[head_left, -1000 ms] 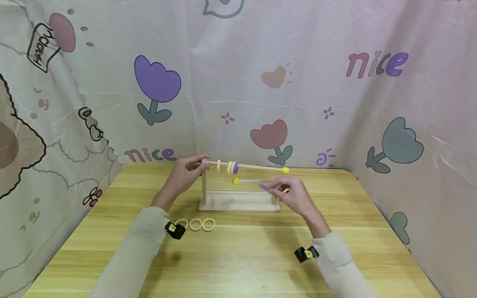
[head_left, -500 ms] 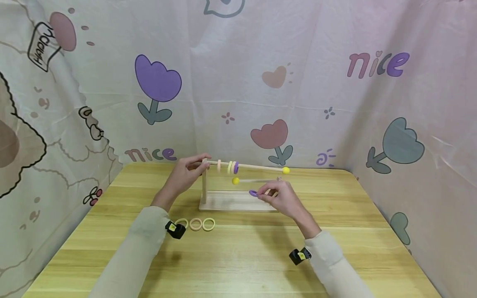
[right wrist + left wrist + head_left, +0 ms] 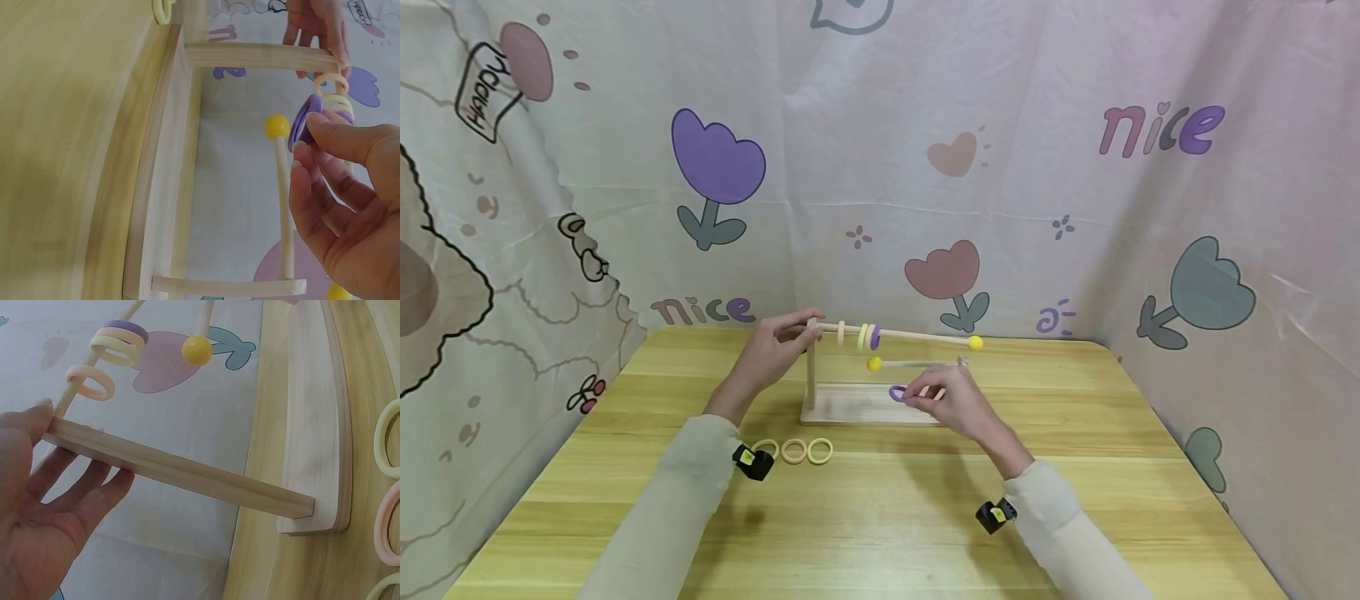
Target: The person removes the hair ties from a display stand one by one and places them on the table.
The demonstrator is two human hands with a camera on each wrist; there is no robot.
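Note:
My left hand [image 3: 772, 357] grips the top of the left post [image 3: 181, 467] of a wooden ring stand [image 3: 842, 406], thumb near the rod's end and fingers behind the post. On the stand's upper rod [image 3: 925, 336] hang several rings: peach, yellow, peach and a purple ring [image 3: 875, 337]. A yellow ball [image 3: 975, 342] caps that rod's right end. Pinched between thumb and fingers of my right hand [image 3: 957, 403] is another purple ring [image 3: 304, 122]. It is held in front of the stand, below the lower rod [image 3: 284, 212], whose yellow ball [image 3: 874, 364] points left.
On the wooden table [image 3: 880, 517], in front of the stand's left end, a yellow ring [image 3: 831, 452], a peach ring [image 3: 783, 452] and another yellow ring [image 3: 766, 442] lie in a row. A printed cloth [image 3: 850, 167] hangs behind the table.
My right hand has moved left and slightly down with the purple ring, from the right post to before the stand's middle. My left hand has stayed on the left post.

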